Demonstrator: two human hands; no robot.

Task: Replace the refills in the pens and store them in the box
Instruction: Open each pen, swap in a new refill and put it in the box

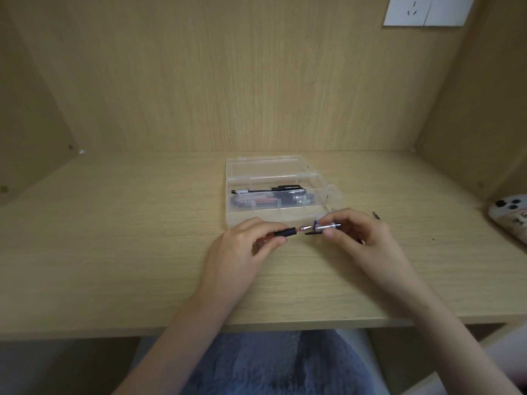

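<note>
Your left hand (245, 240) is curled round a red pen (285, 232), thumb and fingers pinching it at its black grip sleeve, with the metal tip pointing right. Your right hand (356, 232) pinches a clear cap piece (328, 226) between thumb and fingertips, its open end facing the pen tip. The two parts are nearly end to end but just apart, low over the worktop (114, 252). The clear piece carries a small blue-purple mark and a dark clip on its underside. If that mark is writing, it is too small to read. Just behind your hands sits the clear plastic box (236, 218), open, with its lid laid back flat toward the rear panel. Inside the box, several pens (273, 195) lie lengthwise: a black one on top, and red-and-black ones below it. Any printing on their barrels is blurred past reading. To the right of your right hand, a small dark piece (376, 215) lies on the worktop. At the right edge a phone (510, 220) lies with its camera lenses up, and the picture on its case is not legible. A white wall socket (413, 10) is fixed to the back panel at upper right.
</note>
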